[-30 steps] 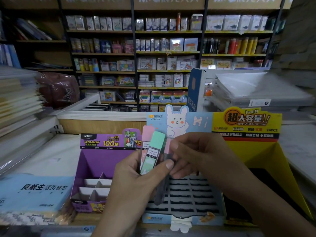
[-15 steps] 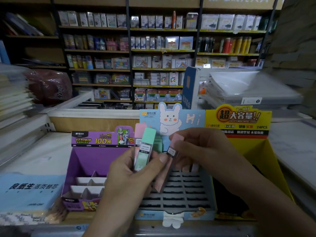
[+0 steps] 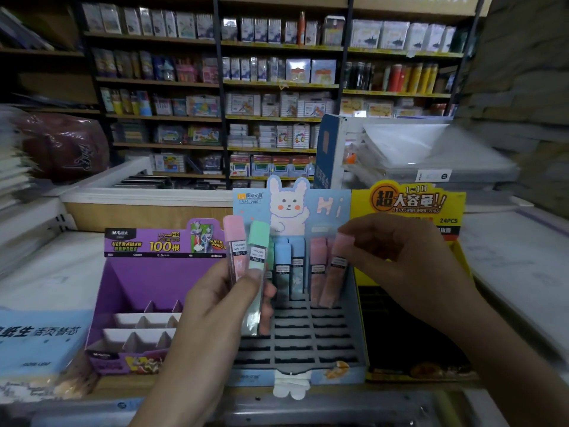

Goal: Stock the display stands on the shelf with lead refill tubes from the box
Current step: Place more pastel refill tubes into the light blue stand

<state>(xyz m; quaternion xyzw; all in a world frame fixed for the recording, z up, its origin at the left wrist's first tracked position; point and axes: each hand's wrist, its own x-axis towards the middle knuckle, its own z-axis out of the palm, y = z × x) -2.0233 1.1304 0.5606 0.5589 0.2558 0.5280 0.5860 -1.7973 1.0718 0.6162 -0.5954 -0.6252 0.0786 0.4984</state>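
The blue rabbit display stand [image 3: 300,343] sits in the middle of the shelf, its grid of slots mostly bare. Blue and pink lead refill tubes [image 3: 291,266] stand in its back row. My left hand [image 3: 215,306] grips a pink-capped tube [image 3: 235,251] and a green-capped tube [image 3: 257,272] upright in front of the stand's left side. My right hand [image 3: 397,257] pinches the cap of a pink tube [image 3: 334,272] whose lower end sits at the back row's right end, beside another pink tube.
A purple Ultraman display stand [image 3: 147,285] with bare white dividers stands to the left. A yellow display stand [image 3: 412,303] with a dark interior is on the right. A blue packet [image 3: 40,337] lies at far left. Stocked shop shelves [image 3: 277,87] fill the background.
My right hand has drawn a pink tube away from the bunch in my left hand and carried it right and down to the stand's back row. My left hand keeps two tubes.
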